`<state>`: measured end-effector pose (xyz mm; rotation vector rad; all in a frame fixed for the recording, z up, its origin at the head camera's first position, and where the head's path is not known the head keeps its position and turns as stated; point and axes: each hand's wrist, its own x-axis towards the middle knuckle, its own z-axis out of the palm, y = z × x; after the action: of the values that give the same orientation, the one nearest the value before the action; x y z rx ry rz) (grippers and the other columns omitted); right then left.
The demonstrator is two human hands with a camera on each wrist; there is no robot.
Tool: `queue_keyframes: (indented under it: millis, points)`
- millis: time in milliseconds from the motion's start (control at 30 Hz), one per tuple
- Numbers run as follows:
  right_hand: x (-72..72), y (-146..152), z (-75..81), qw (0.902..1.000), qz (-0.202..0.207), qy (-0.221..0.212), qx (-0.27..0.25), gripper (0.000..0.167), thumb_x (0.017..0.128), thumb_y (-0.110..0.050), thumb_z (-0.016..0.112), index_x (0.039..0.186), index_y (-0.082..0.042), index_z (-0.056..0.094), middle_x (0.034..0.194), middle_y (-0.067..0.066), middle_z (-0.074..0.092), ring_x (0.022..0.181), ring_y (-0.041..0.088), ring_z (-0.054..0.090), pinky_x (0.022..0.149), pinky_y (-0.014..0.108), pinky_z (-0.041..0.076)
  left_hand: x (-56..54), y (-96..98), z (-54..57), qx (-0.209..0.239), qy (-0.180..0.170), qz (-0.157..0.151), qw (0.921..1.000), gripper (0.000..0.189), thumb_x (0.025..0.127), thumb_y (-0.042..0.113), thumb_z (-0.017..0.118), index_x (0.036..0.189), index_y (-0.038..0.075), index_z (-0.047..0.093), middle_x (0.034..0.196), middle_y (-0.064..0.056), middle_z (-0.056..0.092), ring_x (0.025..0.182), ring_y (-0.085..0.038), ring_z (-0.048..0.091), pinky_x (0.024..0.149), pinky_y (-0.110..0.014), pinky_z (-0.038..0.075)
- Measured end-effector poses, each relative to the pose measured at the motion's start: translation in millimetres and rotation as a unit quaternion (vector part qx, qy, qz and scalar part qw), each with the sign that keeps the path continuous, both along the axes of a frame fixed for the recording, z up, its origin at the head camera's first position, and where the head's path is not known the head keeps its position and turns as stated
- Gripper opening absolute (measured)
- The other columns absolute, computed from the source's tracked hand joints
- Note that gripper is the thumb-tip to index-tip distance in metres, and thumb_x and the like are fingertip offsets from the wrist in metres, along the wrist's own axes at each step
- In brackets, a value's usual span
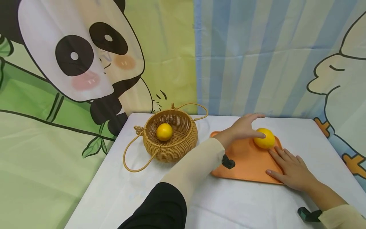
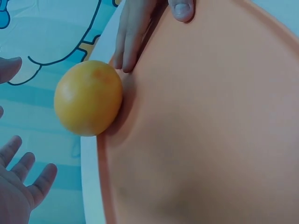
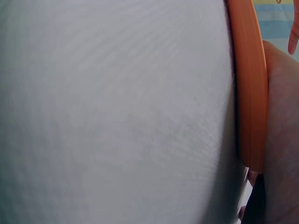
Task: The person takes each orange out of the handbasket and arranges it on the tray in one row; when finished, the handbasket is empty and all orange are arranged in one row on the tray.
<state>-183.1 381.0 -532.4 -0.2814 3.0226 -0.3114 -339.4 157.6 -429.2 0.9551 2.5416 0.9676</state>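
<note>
An orange tray [image 1: 246, 163] lies on the white table, with a yellow-orange fruit that looks like an orange [image 1: 264, 138] near its far right corner. My left hand [image 1: 243, 128] reaches across to this fruit, thumb and fingers spread. In the left wrist view, a gap shows between the spread fingers [image 2: 41, 183] and the fruit [image 2: 88, 98]. My right hand [image 1: 294, 170] rests flat over the tray's right edge, fingertips close to the fruit. The right wrist view shows the tray's side [image 3: 252, 88] against part of that hand [image 3: 284, 121].
Left of the tray stands a woven basket [image 1: 171, 151] with a second orange fruit [image 1: 164, 132] inside and looped handles sticking out. Cartoon-printed curtains [image 1: 246, 57] hang behind the table [image 1: 114, 194]. My left forearm crosses between basket and tray.
</note>
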Motion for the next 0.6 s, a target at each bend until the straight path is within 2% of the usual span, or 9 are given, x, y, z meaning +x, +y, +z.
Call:
queue_keyframes:
  millis: [233, 433, 600]
  points:
    - [0.0, 0, -0.3, 1.0000, -0.001, -0.001, -0.005, 0.104, 0.098, -0.072, 0.059, 0.171, -0.008, 0.021, 0.174, 0.028, 0.013, 0.148, 0.066, 0.019, 0.109, 0.088, 0.007, -2.8, -5.7, 6.4, 0.004, 0.006, 0.000, 1.0000, 0.081, 0.089, 0.048, 0.087, 0.159, 0.047, 0.046, 0.163, 0.021, 0.037, 0.146, 0.000, 0.039, 0.118, -0.028, 0.038]
    - [-1.5, 1, -1.8, 0.9999, -0.003, -0.004, -0.009, 0.105, 0.097, -0.074, 0.058, 0.171, -0.009, 0.020, 0.174, 0.028, 0.012, 0.148, 0.066, 0.017, 0.109, 0.088, 0.005, -5.5, -13.5, 15.5, 0.006, 0.008, -0.010, 0.9999, 0.082, 0.089, 0.048, 0.086, 0.160, 0.044, 0.046, 0.163, 0.018, 0.038, 0.146, -0.002, 0.040, 0.116, -0.029, 0.040]
    - [-2.3, 2, -3.3, 0.9999, -0.007, -0.011, -0.009, 0.107, 0.097, -0.076, 0.057, 0.171, -0.010, 0.019, 0.174, 0.028, 0.011, 0.148, 0.066, 0.016, 0.109, 0.088, 0.004, -9.5, -21.3, 23.8, 0.012, 0.021, -0.024, 0.9994, 0.082, 0.089, 0.047, 0.086, 0.160, 0.040, 0.047, 0.165, 0.017, 0.037, 0.149, -0.002, 0.036, 0.118, -0.028, 0.037]
